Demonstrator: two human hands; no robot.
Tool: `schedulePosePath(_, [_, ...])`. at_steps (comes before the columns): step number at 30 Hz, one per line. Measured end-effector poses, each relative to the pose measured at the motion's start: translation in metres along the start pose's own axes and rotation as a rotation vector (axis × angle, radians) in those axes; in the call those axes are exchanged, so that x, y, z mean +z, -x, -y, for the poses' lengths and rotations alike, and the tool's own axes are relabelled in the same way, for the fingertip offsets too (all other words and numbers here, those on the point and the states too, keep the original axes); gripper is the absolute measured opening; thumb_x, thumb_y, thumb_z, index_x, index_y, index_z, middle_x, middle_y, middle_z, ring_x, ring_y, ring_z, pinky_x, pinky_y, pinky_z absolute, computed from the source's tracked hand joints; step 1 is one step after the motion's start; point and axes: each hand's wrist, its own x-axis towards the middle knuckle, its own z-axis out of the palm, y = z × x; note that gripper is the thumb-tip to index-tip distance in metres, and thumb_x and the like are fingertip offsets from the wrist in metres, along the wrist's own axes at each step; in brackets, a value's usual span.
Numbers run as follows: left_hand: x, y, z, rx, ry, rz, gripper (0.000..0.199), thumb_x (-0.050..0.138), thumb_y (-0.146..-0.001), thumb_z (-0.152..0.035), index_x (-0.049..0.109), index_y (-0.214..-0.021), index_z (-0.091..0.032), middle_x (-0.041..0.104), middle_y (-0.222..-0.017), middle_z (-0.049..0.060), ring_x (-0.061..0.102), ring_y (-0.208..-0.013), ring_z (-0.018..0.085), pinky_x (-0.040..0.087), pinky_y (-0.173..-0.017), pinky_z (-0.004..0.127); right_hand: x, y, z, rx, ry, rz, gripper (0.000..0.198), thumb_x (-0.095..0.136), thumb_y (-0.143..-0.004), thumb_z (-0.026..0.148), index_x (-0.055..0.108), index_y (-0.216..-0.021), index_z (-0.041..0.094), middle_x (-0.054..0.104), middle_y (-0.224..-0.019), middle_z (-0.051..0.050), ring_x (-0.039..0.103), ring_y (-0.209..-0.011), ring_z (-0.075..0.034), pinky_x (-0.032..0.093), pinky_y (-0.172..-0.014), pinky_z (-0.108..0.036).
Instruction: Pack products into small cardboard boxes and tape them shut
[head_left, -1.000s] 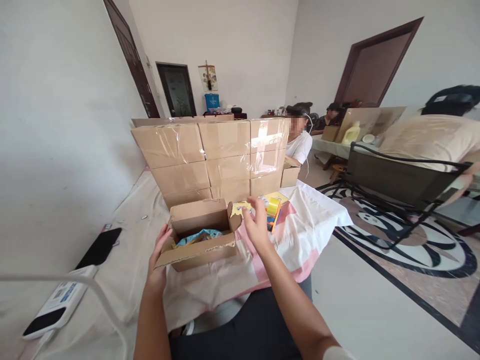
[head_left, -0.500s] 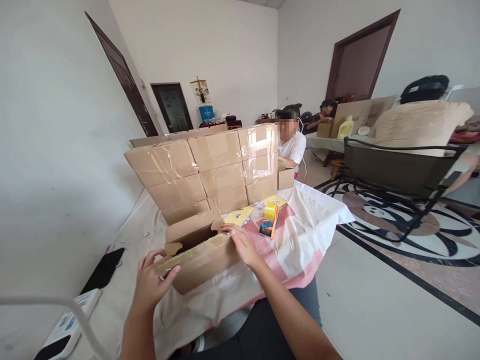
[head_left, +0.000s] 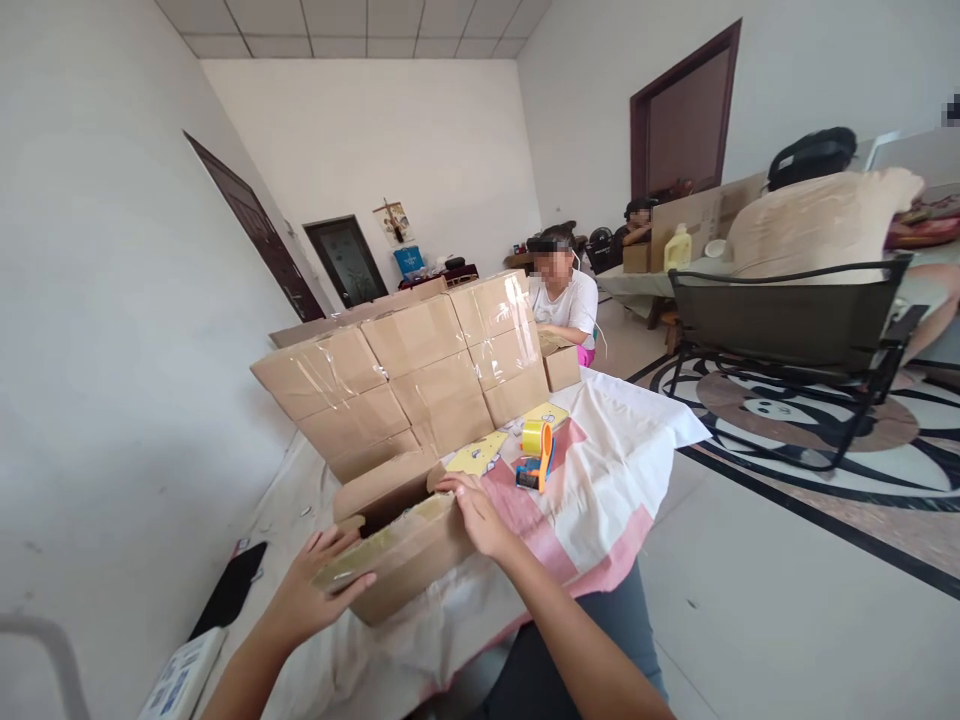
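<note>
On pink-white cloth, left hand and right hand grasping cardboard box, white-walled room.

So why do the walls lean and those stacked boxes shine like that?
Head view: the wide lens bends walls and doors outward; the tape on the stacked boxes catches soft daylight as glare. The hands on the open box stay fairly sharp, and shadows are faint.

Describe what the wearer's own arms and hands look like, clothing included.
Both forearms are bare: no sleeves, gloves, watch or bracelets show. The left hand and right hand show no rings or markings. Only dark grey trousers are visible below the arms.
</note>
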Motion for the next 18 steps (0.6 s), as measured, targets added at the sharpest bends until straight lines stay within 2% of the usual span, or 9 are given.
schedulePosePath(3, [0.012, 0.004, -0.006, -0.106, 0.062, -0.170, 0.032, 0.068, -0.086, -0.042, 0.066, -0.113, -0.025, 0.069, -0.106, 0.008, 0.064, -0.098, 0.028, 0.055, -0.085, 0.042, 0.000, 0.004, -0.004, 0.003, -0.014, -0.036, 0.055, 0.020, -0.108, 0.047, 0.069, -0.122, 0.027, 0.064, -0.129, -0.007, 0.052, -0.126, -0.020, 0.038, -0.115, -0.040])
schedulePosePath(6, [0.029, 0.009, -0.013, -0.360, 0.163, -0.423, 0.046, 0.068, -0.084, -0.047, 0.061, -0.122, -0.021, 0.062, -0.116, 0.012, 0.062, -0.110, 0.030, 0.055, -0.094, 0.047, 0.002, 0.007, -0.007, -0.014, -0.006, -0.059, 0.053, 0.021, -0.108, 0.044, 0.068, -0.122, 0.026, 0.062, -0.129, -0.007, 0.050, -0.127, -0.021, 0.037, -0.114, -0.041])
schedulePosePath(8, [0.041, 0.012, -0.018, -0.499, 0.263, -0.546, 0.054, 0.068, -0.084, -0.050, 0.059, -0.127, -0.019, 0.055, -0.130, 0.016, 0.057, -0.124, 0.033, 0.051, -0.104, 0.051, 0.002, 0.010, -0.008, -0.043, 0.015, -0.050, 0.050, 0.022, -0.108, 0.043, 0.067, -0.124, 0.027, 0.061, -0.130, -0.008, 0.050, -0.127, -0.022, 0.038, -0.113, -0.043])
schedulePosePath(11, [0.056, 0.015, -0.023, -0.607, 0.541, -0.566, 0.064, 0.067, -0.084, -0.054, 0.056, -0.136, -0.018, 0.053, -0.143, 0.018, 0.051, -0.135, 0.036, 0.042, -0.115, 0.055, 0.001, 0.012, -0.006, -0.098, 0.058, -0.014, 0.041, 0.033, -0.106, 0.045, 0.065, -0.126, 0.027, 0.060, -0.130, -0.008, 0.049, -0.125, -0.024, 0.040, -0.109, -0.045])
schedulePosePath(14, [0.062, 0.013, -0.031, -0.695, 0.840, -0.530, 0.070, 0.056, -0.089, -0.065, 0.054, -0.141, -0.017, 0.064, -0.136, 0.017, 0.054, -0.134, 0.036, 0.038, -0.118, 0.057, 0.000, 0.010, -0.006, -0.096, 0.098, -0.011, 0.033, 0.045, -0.102, 0.044, 0.063, -0.124, 0.026, 0.060, -0.128, -0.008, 0.050, -0.121, -0.025, 0.042, -0.106, -0.044])
schedulePosePath(16, [0.062, 0.008, -0.040, -0.810, 0.905, -0.601, 0.069, 0.049, -0.092, -0.066, 0.057, -0.140, -0.017, 0.064, -0.139, 0.016, 0.051, -0.138, 0.035, 0.035, -0.120, 0.054, 0.000, 0.007, -0.008, -0.052, 0.102, -0.048, 0.032, 0.044, -0.103, 0.040, 0.062, -0.126, 0.026, 0.062, -0.123, -0.008, 0.052, -0.116, -0.025, 0.044, -0.103, -0.044])
schedulePosePath(18, [0.060, -0.001, -0.050, -0.936, 0.892, -0.702, 0.063, 0.053, -0.093, -0.060, 0.056, -0.142, -0.019, 0.057, -0.148, 0.013, 0.045, -0.143, 0.033, 0.033, -0.122, 0.050, 0.002, 0.001, -0.011, 0.011, 0.069, -0.100, 0.036, 0.043, -0.102, 0.036, 0.057, -0.134, 0.025, 0.063, -0.115, -0.008, 0.056, -0.110, -0.024, 0.046, -0.100, -0.043])
